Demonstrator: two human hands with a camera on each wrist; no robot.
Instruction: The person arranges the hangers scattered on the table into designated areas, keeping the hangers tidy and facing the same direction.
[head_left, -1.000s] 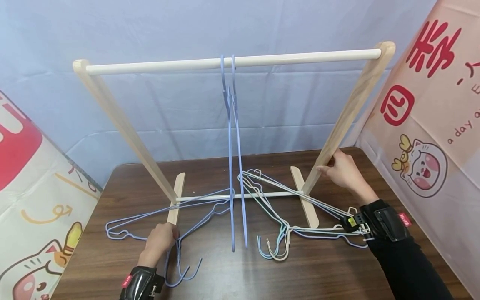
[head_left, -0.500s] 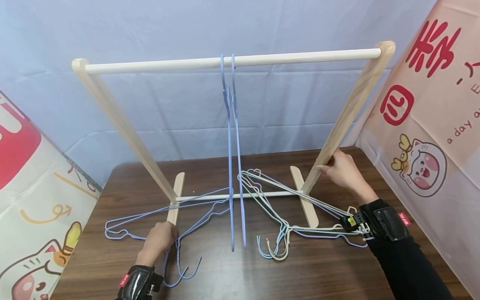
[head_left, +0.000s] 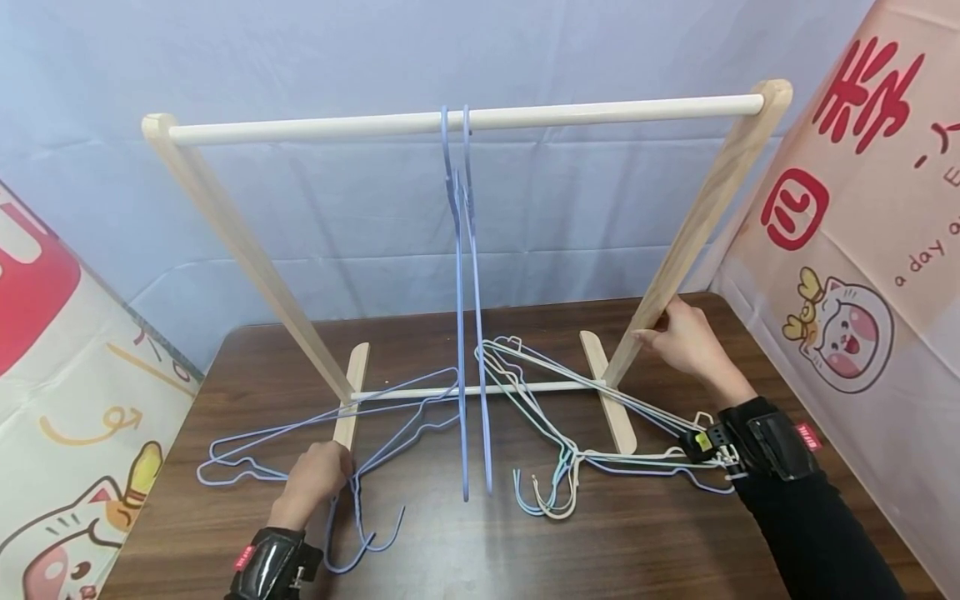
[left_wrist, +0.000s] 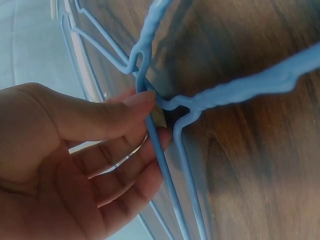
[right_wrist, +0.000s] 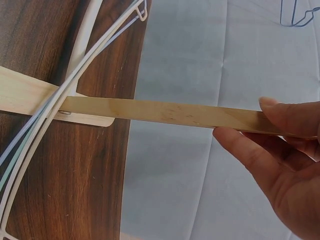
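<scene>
A small wooden clothes rack with a white top rail [head_left: 600, 114] stands on the brown table. My left hand [head_left: 317, 479] pinches the wire of a blue hanger [left_wrist: 166, 175] near its twisted neck, between thumb and fingers. A second blue hanger [left_wrist: 250, 90] lies right under it, in the left wrist view. On the other side, my right hand [head_left: 690, 342] holds the rack's right post [right_wrist: 170, 112] low down, thumb on one face and fingers on the other. Two more blue hangers [head_left: 462, 333] hang side by side from the middle of the rail.
To the right, a pile of hangers [head_left: 576, 454] in cream, green and blue lies across the rack's right foot [head_left: 618, 425], hooks toward the front. A white lower bar [head_left: 543, 387] joins the feet. Pale blue cloth [head_left: 337, 50] covers the back; printed sheets flank both sides.
My left hand has shifted slightly left, and the upper blue hanger in it has slid a little left and lifted apart from the one beneath. My right hand stays on the post.
</scene>
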